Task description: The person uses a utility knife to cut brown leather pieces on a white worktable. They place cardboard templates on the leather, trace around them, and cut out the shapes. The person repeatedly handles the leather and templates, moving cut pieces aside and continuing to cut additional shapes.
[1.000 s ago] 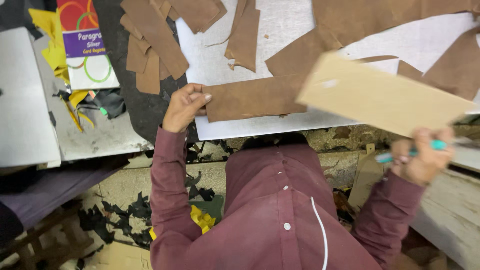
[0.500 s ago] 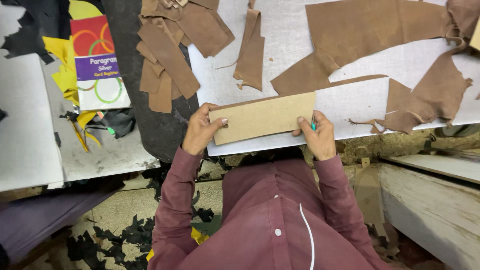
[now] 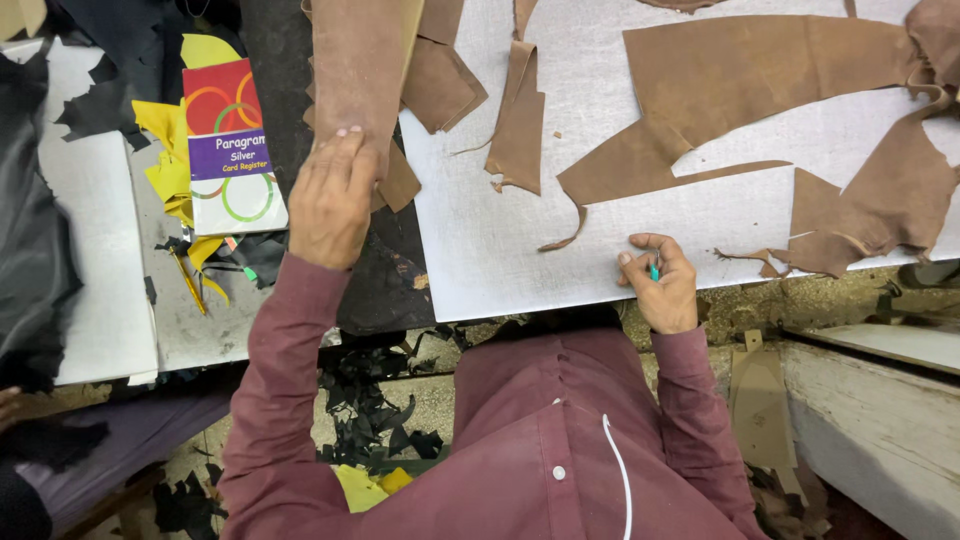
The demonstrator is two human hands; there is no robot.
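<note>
Leather is what I have under both hands here. My left hand lies flat, fingers straight and together, pressing on the near end of a long brown leather strip that runs away from me along the left edge of the pale grey cutting board; the hand pins the strip, it does not close around it. A stiff tan card-like panel seems to lie along the strip's right edge, though I cannot tell how the two are stacked. My right hand rests at the near edge of the board, its grip curled tight around a small teal-handled tool, only a sliver of which shows between the fingers.

I judge the strip to be light, limp and slightly grippy on its suede face: it will drape and fold if lifted by one corner, so a flat palm or a pinch at both ends suits it better. It should not tear easily.

Far and right of my right hand sprawls a large brown leather hide with cut-out gaps, and a small folded brown leather scrap lies between. To the left, on the worktop, sit a colourful printed booklet and yellow offcuts.
</note>
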